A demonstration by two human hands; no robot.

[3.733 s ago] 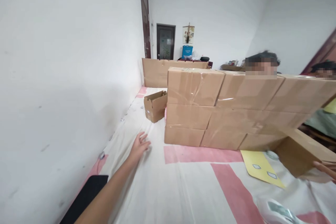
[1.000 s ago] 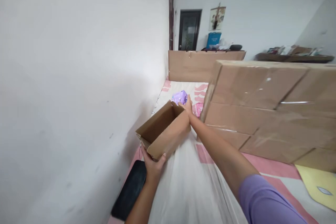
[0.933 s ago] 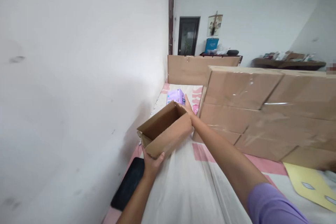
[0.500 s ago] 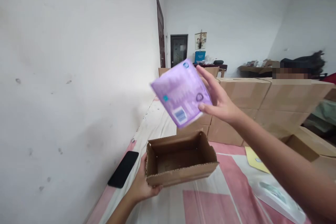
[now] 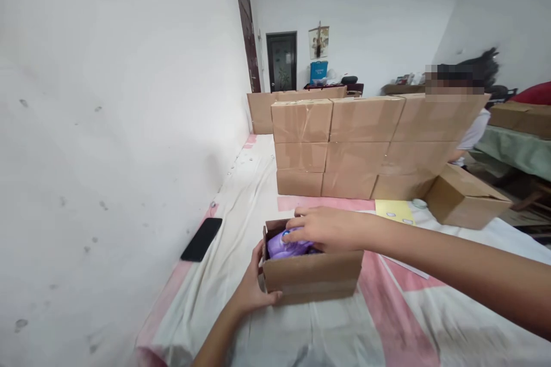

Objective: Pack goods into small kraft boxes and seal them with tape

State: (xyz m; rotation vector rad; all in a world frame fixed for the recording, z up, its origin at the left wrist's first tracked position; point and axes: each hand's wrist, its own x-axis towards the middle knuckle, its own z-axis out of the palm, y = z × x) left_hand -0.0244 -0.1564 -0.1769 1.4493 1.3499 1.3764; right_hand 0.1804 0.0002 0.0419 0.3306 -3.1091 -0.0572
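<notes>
A small open cardboard box rests on the striped sheet in front of me. My left hand grips its left end, thumb on the near wall and fingers around the corner. Inside lies a purple soft plastic packet, bulging near the left end, its lower part hidden by the front wall. My right hand reaches over the box from the right, its fingers curved over the packet and touching it; my palm covers part of the packet.
A black phone lies left of the box by the wall. Stacked, taped cartons stand behind. To the right are a yellow sheet and a larger carton. A person is beyond the stack.
My right hand has lowered the purple packet from the air into the box. The box now sits more upright, with my left hand still on it. The view has tilted down.
</notes>
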